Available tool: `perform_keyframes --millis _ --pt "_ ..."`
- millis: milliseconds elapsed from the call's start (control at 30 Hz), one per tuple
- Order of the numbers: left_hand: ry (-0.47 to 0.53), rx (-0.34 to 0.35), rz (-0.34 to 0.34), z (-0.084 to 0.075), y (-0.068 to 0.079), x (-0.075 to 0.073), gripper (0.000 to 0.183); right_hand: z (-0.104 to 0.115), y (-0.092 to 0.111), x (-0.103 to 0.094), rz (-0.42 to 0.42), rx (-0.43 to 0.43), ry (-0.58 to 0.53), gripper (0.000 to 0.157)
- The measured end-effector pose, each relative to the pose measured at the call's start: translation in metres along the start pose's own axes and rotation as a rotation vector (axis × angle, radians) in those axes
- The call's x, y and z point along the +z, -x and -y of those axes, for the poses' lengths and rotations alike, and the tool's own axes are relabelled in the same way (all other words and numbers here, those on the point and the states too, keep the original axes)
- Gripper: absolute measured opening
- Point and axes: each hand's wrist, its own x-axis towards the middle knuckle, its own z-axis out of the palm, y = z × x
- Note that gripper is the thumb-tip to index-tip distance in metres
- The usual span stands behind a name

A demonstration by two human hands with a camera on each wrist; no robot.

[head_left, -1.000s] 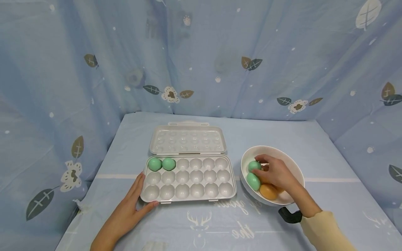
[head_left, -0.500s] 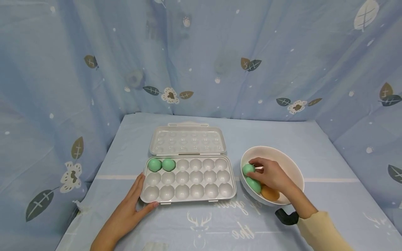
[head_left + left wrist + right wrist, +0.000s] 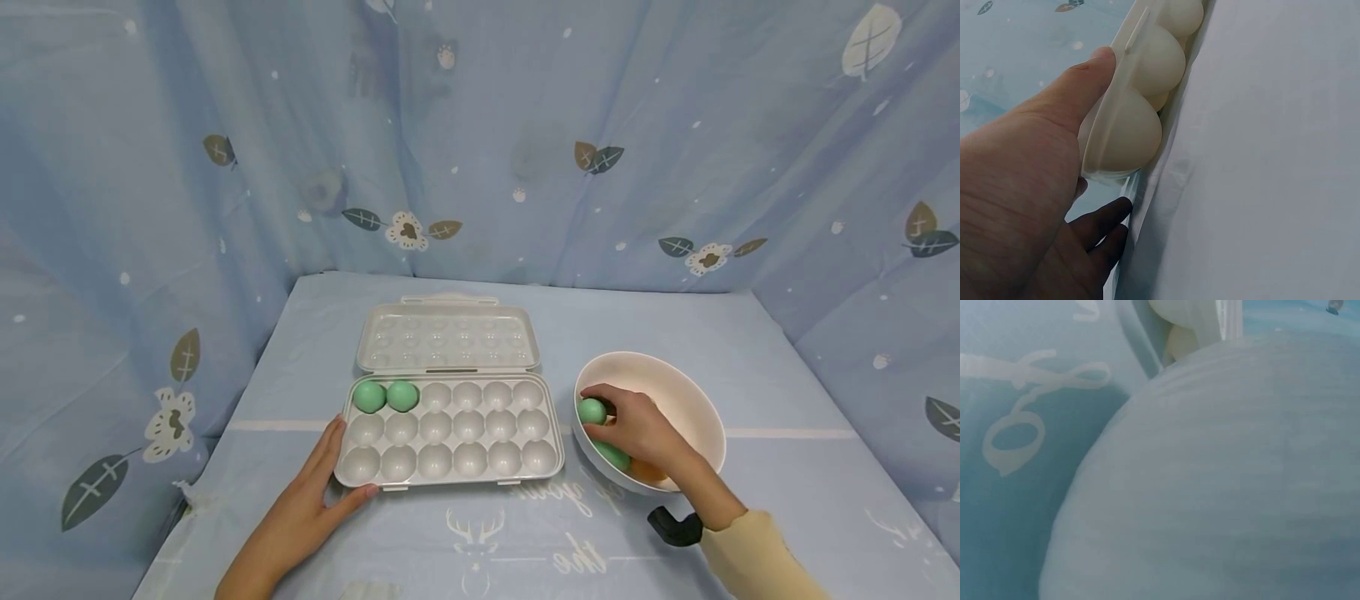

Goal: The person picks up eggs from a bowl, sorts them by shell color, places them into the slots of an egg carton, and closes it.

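In the head view a light grey egg box [image 3: 450, 450] lies with its lid [image 3: 450, 337] folded back. Two green eggs [image 3: 402, 396] fill the left end of its far row. My left hand [image 3: 296, 512] rests at the box's near left corner, thumb on the front edge, straight fingers along the left side. Over a white bowl [image 3: 690, 408] on the right, my right hand [image 3: 637, 429] pinches a green egg [image 3: 592, 411] between thumb and fingers, near the left wall. Below that hand lie another green egg [image 3: 612, 455] and an orange egg [image 3: 647, 472], partly hidden.
Pale blue printed cloth [image 3: 480, 533] covers the table, and a patterned curtain [image 3: 480, 167] stands behind and at both sides. A black strap piece [image 3: 675, 527] shows at the right wrist. The bowl's outer wall [image 3: 1210, 487] fills most of the right wrist view.
My right hand has moved left and slightly toward me inside the bowl, bringing the green egg to the left wall. My left hand and the egg box stay put.
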Motion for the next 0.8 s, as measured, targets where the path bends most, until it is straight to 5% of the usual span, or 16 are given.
perform_keyframes --millis 400,800 --pt "-0.009 -0.011 0.007 0.001 -0.001 0.000 0.106 0.000 -0.001 -0.004 -0.069 -0.011 -0.060 0.037" --pt "-0.010 0.001 0.000 -0.001 0.000 0.000 0.105 0.017 0.002 -0.028 -0.133 0.051 -0.135 0.048"
